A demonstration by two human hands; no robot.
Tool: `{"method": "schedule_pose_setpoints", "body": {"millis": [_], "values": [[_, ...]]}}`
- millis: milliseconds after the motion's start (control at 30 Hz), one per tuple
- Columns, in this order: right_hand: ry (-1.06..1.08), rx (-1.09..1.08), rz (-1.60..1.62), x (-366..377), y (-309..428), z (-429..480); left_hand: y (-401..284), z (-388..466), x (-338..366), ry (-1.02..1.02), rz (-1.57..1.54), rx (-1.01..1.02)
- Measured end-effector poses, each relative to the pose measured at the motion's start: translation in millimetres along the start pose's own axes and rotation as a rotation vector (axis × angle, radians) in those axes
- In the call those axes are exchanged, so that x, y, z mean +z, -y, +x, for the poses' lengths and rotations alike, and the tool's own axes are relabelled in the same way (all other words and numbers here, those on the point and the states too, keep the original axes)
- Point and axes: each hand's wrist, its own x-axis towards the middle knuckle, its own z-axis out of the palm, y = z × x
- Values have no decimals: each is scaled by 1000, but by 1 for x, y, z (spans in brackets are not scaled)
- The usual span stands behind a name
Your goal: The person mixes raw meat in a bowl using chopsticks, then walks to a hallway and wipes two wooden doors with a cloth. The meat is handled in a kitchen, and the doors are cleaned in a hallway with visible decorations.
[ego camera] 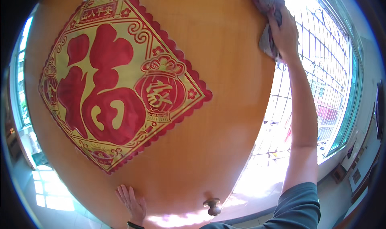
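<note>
A wooden door (235, 78) fills the middle of the view, bent by the lens. My right hand (285, 32) is raised high and presses a crumpled grey and reddish cloth (268, 2) against the door's right edge near the top. Low on the door, my left hand (132, 200) lies with its palm side to the wood, holding nothing, its fingers slightly spread. Above it a red and gold diamond-shaped paper decoration (113, 114) with a scalloped border is stuck to the door. A round metal doorknob (213, 206) sticks out near the bottom right.
Beyond the door's right edge stands a bright window with metal bars (325, 57). Another window (21, 78) shows at the far left. Sunlight patches fall on the tiled floor (54, 189). At the far right are low pieces of furniture (339, 171).
</note>
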Motion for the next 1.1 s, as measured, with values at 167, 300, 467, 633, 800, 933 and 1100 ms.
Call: {"method": "schedule_pose_setpoints", "body": {"millis": [167,300,467,633,800,933,1100], "values": [[197,12,-18,-48,37,-133,-21,-14,-8,39,-98,-90],[287,-31,104,-91,82,-223,-53,-34,-12,103,-198,-101],[485,8,306,-144,122,-320,-111,-43,-17,306,-534,-115],[648,593,640,-192,158,-335,-179,-25,-27,303,-832,93],[612,1534,1588,-206,218,-318,-222,12,-41,175,-1044,182],[799,1425,1991,-188,244,-308,-220,34,-44,61,-1286,-184],[981,698,1435,-176,218,-286,-183,47,-50,-138,-1251,-349]]}}
